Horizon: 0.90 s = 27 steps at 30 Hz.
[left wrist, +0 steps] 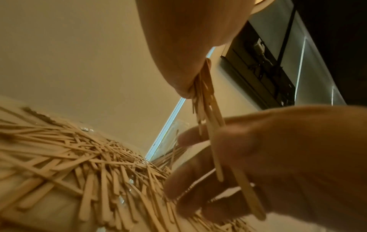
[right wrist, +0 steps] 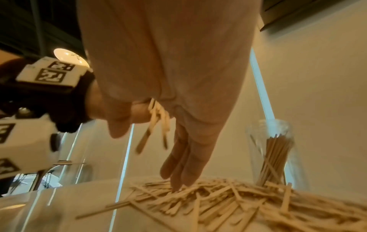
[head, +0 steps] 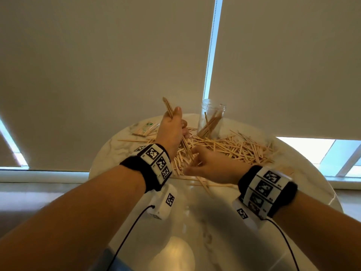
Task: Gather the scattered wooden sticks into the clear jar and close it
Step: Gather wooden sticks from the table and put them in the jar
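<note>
Head view: both forearms, nearest the lens, carry black wristbands with white coded tags. Left hand point(head: 172, 128) is raised and clenched round a bundle point(head: 169, 106) of thin flat wooden sticks. Right hand point(head: 211, 165) curls its fingers onto the heap of sticks point(head: 230, 147), loose on a round, glossy, marble-patterned table point(head: 195, 231). Jar point(head: 212, 118), a clear cylinder, stands upright and lidless just behind the heap, holding some sticks.

Left wrist view: left hand point(left wrist: 188, 47) grips the bundle point(left wrist: 204, 97); right hand point(left wrist: 278, 157) pinches a stick point(left wrist: 244, 185) hanging from it.

Right wrist view: right hand point(right wrist: 168, 78) shows its fingers point(right wrist: 182, 169) straight and pressed together, tips touching the heap point(right wrist: 228, 199). Jar point(right wrist: 278, 149) stands beyond.
</note>
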{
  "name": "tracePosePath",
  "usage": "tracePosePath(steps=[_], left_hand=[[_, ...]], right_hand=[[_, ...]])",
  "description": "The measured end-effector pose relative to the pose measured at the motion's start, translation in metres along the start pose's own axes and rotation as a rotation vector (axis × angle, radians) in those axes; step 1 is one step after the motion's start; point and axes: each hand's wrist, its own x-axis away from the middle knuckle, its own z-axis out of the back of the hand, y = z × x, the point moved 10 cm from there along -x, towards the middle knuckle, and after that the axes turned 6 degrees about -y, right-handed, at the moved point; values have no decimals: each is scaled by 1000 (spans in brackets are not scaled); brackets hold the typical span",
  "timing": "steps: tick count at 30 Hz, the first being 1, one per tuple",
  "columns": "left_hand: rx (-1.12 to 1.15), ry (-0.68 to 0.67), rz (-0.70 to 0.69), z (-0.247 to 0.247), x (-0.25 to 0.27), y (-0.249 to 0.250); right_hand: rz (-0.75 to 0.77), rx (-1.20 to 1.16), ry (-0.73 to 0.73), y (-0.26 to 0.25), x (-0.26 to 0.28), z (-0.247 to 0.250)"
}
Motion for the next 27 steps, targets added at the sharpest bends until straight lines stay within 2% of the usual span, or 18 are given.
tracePosePath(steps=[6, 10, 12, 16, 20, 22, 25, 27], left_hand=[[36, -6, 2, -2, 9, -12], [-21, -4, 45, -3, 12, -17], [-89, -47, 65, -11, 14, -19], [-78, -113, 120, -18, 19, -25], [-73, -159, 144, -22, 23, -30], [14, -134, 147, -21, 24, -23], [186, 20, 142, 0, 13, -9], [162, 87, 154, 11, 8, -4]], right_hand=[[1, -393, 32, -5, -13, -4], [35, -453, 121, -14, -9, 13], [20, -376, 193, -12, -6, 21], [20, -163, 285, -7, -4, 27], [49, -40, 316, -6, -4, 30], [54, 14, 315, -5, -4, 30], [15, 88, 286, 4, -1, 28], [-15, 132, 265, 8, 1, 25]])
